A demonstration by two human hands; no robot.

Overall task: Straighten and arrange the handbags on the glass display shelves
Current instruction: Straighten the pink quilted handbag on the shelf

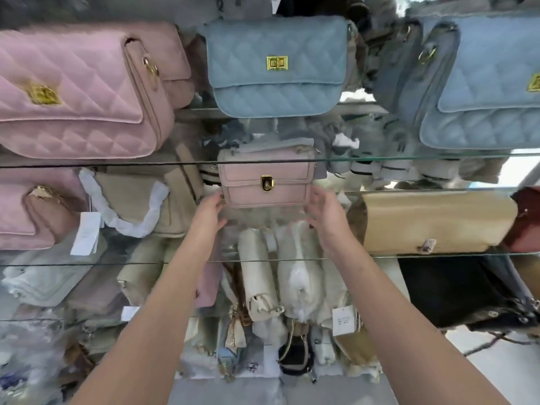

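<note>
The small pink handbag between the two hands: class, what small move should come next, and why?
Probably close both hands on its sides and nudge it square. The left hand and right hand lie open, gripping nothing yet, at the lower corners of the small pink handbag on the glass shelf.

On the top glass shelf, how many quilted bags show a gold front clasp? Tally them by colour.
Pink: 1, the large pink quilted bag at the left.
Blue: 2, the centre blue quilted bag and the right blue quilted bag.
Total: 3.
Bags half hidden behind these are not counted.
</note>
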